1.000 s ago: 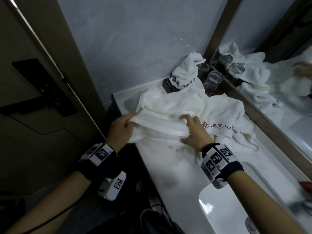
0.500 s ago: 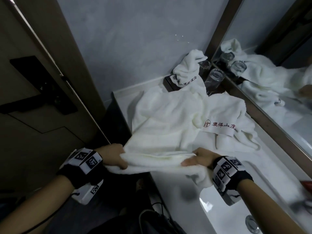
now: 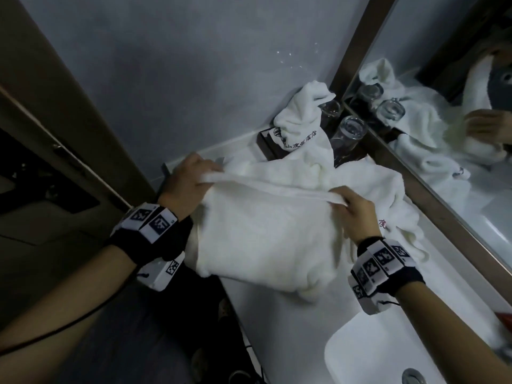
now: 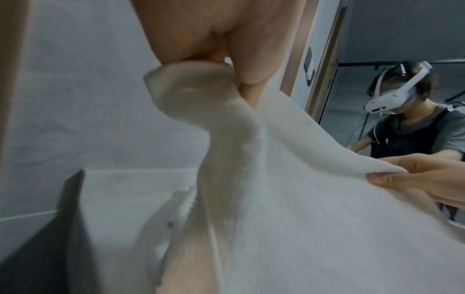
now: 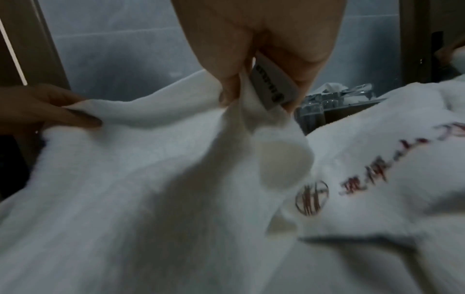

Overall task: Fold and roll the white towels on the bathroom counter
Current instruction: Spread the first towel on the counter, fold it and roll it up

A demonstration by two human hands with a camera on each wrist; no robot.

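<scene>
Towel (image 3: pixel 266 239) in your grip is thick, fuzzy white terry, doubled over and hanging from its top edge above the smooth white counter (image 3: pixel 277 322). Your left hand (image 3: pixel 188 184) pinches one upper corner; your right hand (image 3: pixel 357 214) pinches the other, beside a small sewn label (image 5: pixel 270 87). Behind it, a second towel (image 3: pixel 388 195) with red embroidered characters lies crumpled, and a third (image 3: pixel 302 123) is heaped by two clear glasses (image 3: pixel 347 134). An oval sink (image 3: pixel 374 353) sits near you.

We see the towel (image 3: pixel 266 239) spread on the counter (image 3: pixel 279 322), a second towel (image 3: pixel 368 189) behind it to the right, glasses (image 3: pixel 349 131) beyond, the sink (image 3: pixel 368 353) nearest us.
</scene>
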